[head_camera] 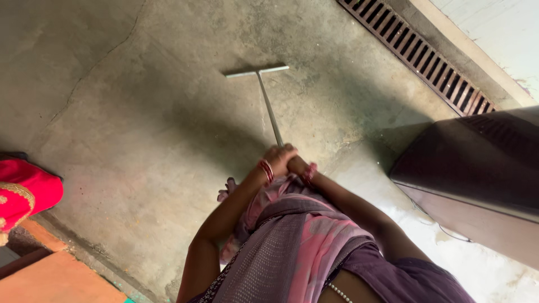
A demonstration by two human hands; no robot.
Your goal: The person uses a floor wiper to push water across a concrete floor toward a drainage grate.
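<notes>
Both hands are closed around the near end of a long thin grey metal handle with a flat crossbar head, a floor wiper (269, 106). The left hand (278, 157) wraps the shaft with fingers curled over it; red bangles sit at that wrist. The right hand (297, 165) is clasped just beside it, touching the left, at the same end of the shaft. Each grip is therefore shut on the wiper handle.

The shaft runs from the hands toward 12 o'clock, leaning slightly to 11 o'clock. Its crossbar head lies flat on the grey concrete floor (140, 129), well apart from the hands. The floor shows cracks toward 10 o'clock and a wet, lighter sheen toward 4 o'clock.

A long slotted metal drain grating (418, 53) runs diagonally at 1 to 2 o'clock, beside a pale raised kerb. A dark brown boxy cabinet (477, 174) stands at 3 o'clock, near the right forearm but not touching it. A red cloth with gold trim (25, 193) lies at 9 o'clock, at the frame edge. An orange-painted step (56, 278) occupies 8 o'clock. The person wears purple and pink draped fabric (303, 247), filling the 6 o'clock area.
</notes>
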